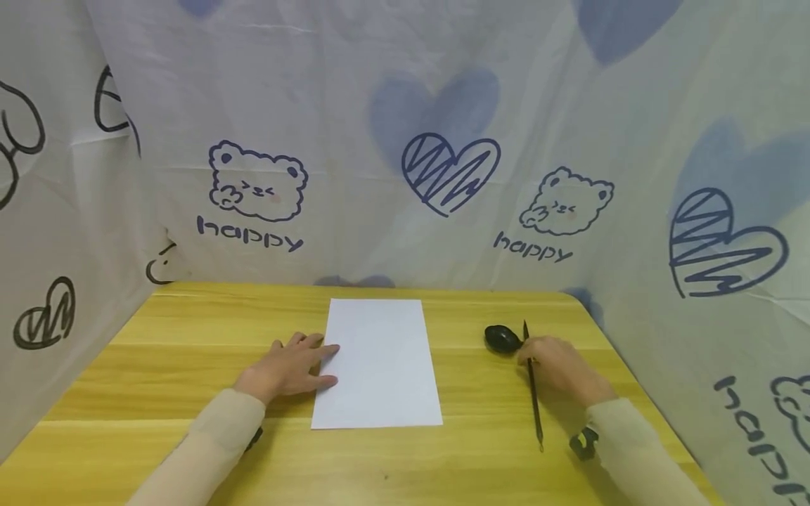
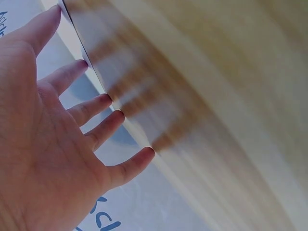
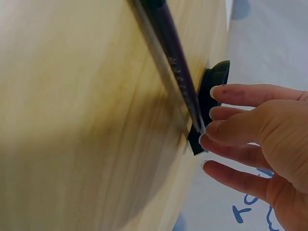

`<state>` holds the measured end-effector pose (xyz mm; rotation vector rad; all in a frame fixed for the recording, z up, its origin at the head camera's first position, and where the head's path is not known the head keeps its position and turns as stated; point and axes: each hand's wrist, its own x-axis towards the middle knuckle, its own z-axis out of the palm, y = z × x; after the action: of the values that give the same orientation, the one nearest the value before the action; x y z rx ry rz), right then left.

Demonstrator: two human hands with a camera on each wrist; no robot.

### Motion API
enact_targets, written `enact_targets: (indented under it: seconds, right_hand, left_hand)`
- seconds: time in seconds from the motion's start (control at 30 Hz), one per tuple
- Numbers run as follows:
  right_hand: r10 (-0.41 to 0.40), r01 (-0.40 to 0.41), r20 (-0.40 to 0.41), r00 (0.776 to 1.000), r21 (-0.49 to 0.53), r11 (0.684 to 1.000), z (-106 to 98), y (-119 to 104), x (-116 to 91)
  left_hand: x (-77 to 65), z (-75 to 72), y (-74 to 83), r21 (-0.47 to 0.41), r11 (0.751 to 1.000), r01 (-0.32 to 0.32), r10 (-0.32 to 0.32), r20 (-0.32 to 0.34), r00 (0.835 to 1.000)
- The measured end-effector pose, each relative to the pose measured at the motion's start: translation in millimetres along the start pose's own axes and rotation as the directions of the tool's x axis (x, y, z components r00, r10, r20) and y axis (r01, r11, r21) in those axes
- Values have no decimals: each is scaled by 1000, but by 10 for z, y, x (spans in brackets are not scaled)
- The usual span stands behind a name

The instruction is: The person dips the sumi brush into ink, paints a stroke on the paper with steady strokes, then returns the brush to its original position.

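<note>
A white sheet of paper lies on the wooden table. My left hand rests at its left edge with the fingers spread, thumb and index fingertip over the paper. In the left wrist view the left hand shows straight, separated fingers touching down. At the right, my right hand pinches a dark calligraphy brush, its pointed tip away from me and its hanging loop towards me. Thumb and fingertips meet on the brush in the right wrist view. A small black dish sits just left of the brush tip, partly behind the fingers.
The yellow wooden table ends at a pale cloth printed with hearts and bears, which hangs behind and along both sides. Bare tabletop lies between the paper and the brush. A dark wrist device shows under the right sleeve.
</note>
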<state>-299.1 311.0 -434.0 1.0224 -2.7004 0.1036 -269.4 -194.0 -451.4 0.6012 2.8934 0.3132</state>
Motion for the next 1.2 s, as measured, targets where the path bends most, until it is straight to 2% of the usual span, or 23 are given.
enact_targets:
  seconds: [0.27, 0.57, 0.73, 0.83, 0.93, 1.13, 1.2]
  right_hand:
    - [-5, 7, 39, 999, -51, 999, 83, 19, -58]
    - [-5, 7, 59, 998, -23, 1000, 150, 37, -110]
    - [-14, 15, 41, 999, -17, 1000, 173, 53, -158]
    - [-35, 35, 3, 999, -8, 999, 159, 44, -164]
    - [-74, 74, -74, 995, -1, 997, 108, 18, -134]
    - [-71, 62, -193, 979, -51, 997, -54, -54, 66]
    - [-76, 63, -245, 967, -60, 996, -92, -76, 132]
  left_hand:
    - [37, 38, -15, 13, 1000, -6, 6, -5, 1000]
    - [71, 34, -11, 33, 999, -5, 5, -3, 1000]
    - [73, 16, 16, 33, 999, -6, 6, 0, 1000]
    - [59, 16, 20, 33, 999, -11, 11, -5, 1000]
    - [39, 23, 9, 29, 1000, -10, 10, -9, 1000]
    - [18, 23, -18, 26, 1000, -3, 3, -16, 1000]
    - [18, 18, -9, 31, 1000, -7, 7, -18, 1000]
